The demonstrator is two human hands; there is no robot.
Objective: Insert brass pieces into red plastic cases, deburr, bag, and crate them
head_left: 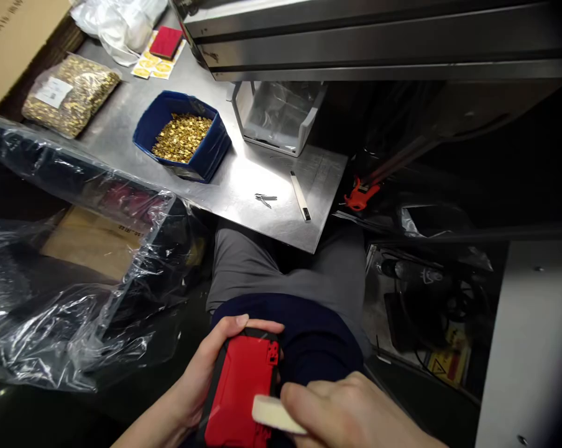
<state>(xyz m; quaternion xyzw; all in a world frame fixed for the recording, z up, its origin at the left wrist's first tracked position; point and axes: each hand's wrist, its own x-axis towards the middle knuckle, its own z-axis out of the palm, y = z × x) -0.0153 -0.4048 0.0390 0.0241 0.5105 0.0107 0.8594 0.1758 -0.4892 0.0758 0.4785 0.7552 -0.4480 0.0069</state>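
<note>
Low in the view, my left hand (201,367) is wrapped round a red and black case (241,379), held over my lap. The case has a large red panel, a black border and small cut-out details along its right side. My right hand (344,414) grips a flat, off-white stick (276,414) with a rounded end. That end lies over the red panel near its lower right edge; whether it touches, I cannot tell. Part of the case's right side and bottom is hidden by my right hand or cut off by the frame.
On the metal table (117,121) stand a blue bin (206,149) of small golden parts and a grey bin (274,140). A bag of golden parts (71,93), a white stick (300,196) and small dark tweezers-like pieces (265,199) lie there. Plastic-lined crate (136,274) at left.
</note>
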